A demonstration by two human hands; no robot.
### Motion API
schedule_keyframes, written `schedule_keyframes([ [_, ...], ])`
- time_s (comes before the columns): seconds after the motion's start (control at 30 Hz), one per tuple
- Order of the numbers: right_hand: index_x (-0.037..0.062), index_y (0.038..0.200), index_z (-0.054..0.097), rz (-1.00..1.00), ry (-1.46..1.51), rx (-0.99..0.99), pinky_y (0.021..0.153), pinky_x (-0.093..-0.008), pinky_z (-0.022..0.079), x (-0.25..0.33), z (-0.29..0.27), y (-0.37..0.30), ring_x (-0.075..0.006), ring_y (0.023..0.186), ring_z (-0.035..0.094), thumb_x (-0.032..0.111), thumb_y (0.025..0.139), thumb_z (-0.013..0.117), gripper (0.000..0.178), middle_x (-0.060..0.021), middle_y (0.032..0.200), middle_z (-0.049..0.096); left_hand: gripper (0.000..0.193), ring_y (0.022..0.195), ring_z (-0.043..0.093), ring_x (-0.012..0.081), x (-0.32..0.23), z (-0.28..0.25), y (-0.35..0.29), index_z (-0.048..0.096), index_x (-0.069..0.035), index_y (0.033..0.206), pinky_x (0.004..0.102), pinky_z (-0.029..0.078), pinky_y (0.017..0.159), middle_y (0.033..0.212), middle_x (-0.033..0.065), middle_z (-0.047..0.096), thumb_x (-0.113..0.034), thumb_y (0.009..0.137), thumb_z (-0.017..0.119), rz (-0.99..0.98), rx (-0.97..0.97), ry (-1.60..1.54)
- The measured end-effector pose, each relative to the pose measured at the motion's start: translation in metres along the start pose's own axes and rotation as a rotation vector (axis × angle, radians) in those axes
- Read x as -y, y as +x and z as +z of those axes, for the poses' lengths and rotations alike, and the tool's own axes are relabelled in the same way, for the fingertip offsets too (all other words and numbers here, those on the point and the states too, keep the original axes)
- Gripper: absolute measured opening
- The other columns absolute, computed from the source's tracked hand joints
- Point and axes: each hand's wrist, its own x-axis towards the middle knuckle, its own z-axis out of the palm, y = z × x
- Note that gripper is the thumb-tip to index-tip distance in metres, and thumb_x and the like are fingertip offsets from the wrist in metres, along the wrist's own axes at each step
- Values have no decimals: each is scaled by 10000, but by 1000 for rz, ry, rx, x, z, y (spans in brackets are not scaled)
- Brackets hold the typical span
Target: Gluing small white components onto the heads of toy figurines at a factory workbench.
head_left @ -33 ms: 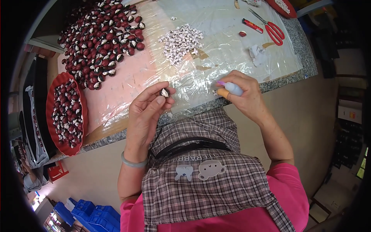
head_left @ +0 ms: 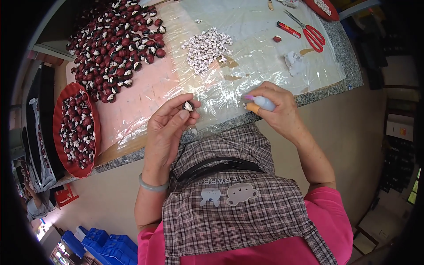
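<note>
Between the thumb and fingers of my left hand point(head_left: 170, 121) is a small round dark piece with a white patch point(head_left: 188, 106), held just above the table's near edge. My right hand point(head_left: 280, 108) is closed around a small squeeze bottle point(head_left: 264, 103) with a pale body and a purple tip point(head_left: 248, 97), which points left toward the piece but stays apart from it. An orange cover point(head_left: 253, 107) sits on one right-hand digit, and a tiny white bit shows at its end. Beyond both hands lies a pile of small white pieces point(head_left: 205, 48).
Many dark red, black and white balls point(head_left: 119, 44) spread over the far left. A red scalloped tray point(head_left: 57, 132) holds more of them. Red-handled scissors point(head_left: 312, 37), a red tube-like item point(head_left: 288, 29) and crumpled white scrap point(head_left: 292, 61) lie right. See-through plastic point(head_left: 212, 99) covers the table.
My right hand and the squeeze bottle have shifted very slightly to the left. The left hand and its dark piece look still.
</note>
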Motion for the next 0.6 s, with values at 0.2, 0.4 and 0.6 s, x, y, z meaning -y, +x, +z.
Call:
schedule_keyframes([
  [0.2,38,909,651,-62,-108,67,678,-361,488,12,6,-5,-290,794,621,63,778,693,140,-96,841,589,324,901,620,136,2,-1,0,567,9,1239,250,503,812,1089,129,645,-32,917,565,16,3,15],
  [0.4,-2,935,626,41,341,79,633,-258,522,22,6,1,-146,736,633,2,813,670,130,-71,869,622,333,863,622,126,1,13,-4,555,10,1240,242,505,791,1052,122,657,-67,919,597,17,39,87],
  [0.6,-32,933,618,231,843,130,613,-234,547,44,24,10,-126,694,647,-12,834,678,119,-84,871,644,308,859,635,127,6,17,-10,579,19,1203,243,512,781,1037,116,659,-62,908,615,-19,48,56],
])
